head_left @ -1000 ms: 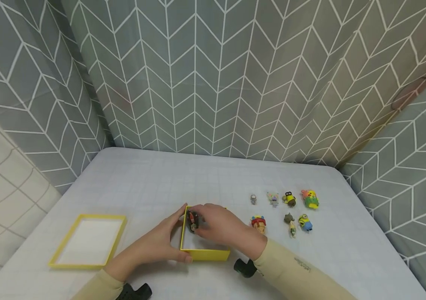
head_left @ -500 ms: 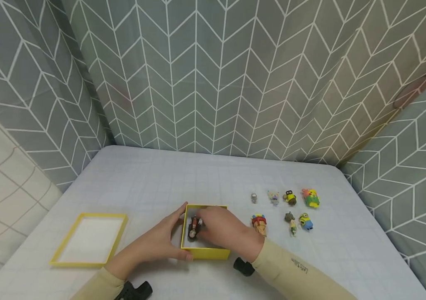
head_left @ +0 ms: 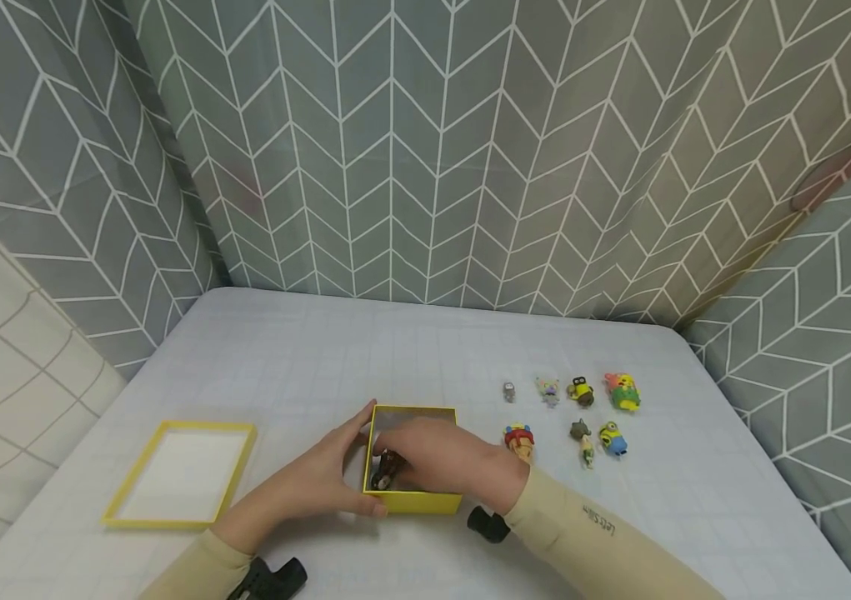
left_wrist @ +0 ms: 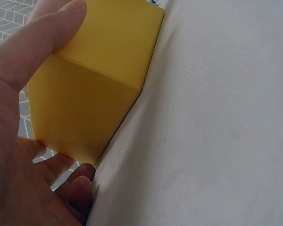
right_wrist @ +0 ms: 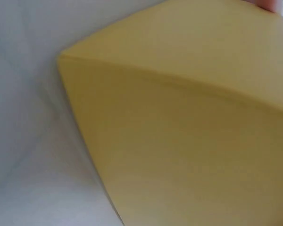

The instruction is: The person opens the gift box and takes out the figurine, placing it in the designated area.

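Note:
A yellow open box (head_left: 419,503) stands on the table, its inside pale. My left hand (head_left: 317,482) grips it from the left, thumb on the near wall and fingers round the far side. In the left wrist view the thumb lies against the yellow box (left_wrist: 85,103) and the fingertips reach its far lower edge. Inside the box my right hand (head_left: 433,454) holds a small dark figurine (head_left: 387,468) near the left wall; its fingertips are partly hidden. The right wrist view is filled mostly by the yellow box (right_wrist: 179,141).
A yellow-rimmed white lid (head_left: 179,475) lies to the left. Several toy figures are spread on the right, among them a red-and-tan figure (head_left: 519,442), a blue-and-yellow figure (head_left: 613,438) and a green-and-pink figure (head_left: 623,392). Patterned curtains (head_left: 425,150) stand behind the table.
The right hand has lowered the dark figurine deeper into the box and shifted it toward the near left corner. The left hand stays on the box.

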`<action>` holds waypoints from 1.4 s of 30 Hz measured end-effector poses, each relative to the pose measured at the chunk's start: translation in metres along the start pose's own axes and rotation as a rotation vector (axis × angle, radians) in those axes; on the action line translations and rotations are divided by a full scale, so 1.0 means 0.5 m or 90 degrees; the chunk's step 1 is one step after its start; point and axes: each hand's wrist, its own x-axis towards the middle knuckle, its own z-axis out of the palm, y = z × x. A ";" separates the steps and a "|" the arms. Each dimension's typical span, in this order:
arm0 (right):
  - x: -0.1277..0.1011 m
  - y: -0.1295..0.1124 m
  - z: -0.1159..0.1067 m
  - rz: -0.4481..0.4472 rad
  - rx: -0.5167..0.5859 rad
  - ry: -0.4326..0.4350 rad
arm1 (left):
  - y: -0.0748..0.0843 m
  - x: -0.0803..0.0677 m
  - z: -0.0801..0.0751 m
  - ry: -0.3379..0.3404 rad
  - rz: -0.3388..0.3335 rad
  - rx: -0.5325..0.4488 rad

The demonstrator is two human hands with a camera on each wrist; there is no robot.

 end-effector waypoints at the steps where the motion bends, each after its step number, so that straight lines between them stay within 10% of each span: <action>1: 0.000 0.000 0.001 0.005 -0.004 -0.005 | 0.000 0.000 0.000 0.000 0.001 -0.001; 19: -0.001 -0.006 -0.023 0.097 -0.067 -0.092 | 0.002 0.000 -0.001 -0.008 -0.007 -0.028; 42: 0.012 -0.001 -0.037 0.032 -0.066 -0.140 | -0.001 0.005 0.001 -0.006 0.010 -0.020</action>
